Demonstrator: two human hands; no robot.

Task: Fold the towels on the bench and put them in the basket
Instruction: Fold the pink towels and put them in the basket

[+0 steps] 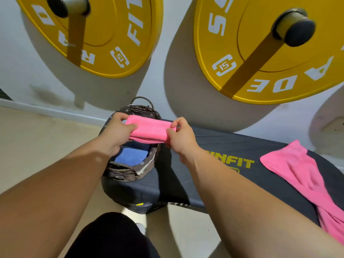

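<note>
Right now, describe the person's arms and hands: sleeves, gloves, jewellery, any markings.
The left forearm and right forearm are bare as far as the frame shows, with no sleeve in view. The left hand and right hand wear no gloves. No watch, band, ring or marking is visible.

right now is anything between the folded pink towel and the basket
Nothing visible. The left hand and right hand hold the pink towel over the open basket; only a folded blue towel lies inside it.
</note>
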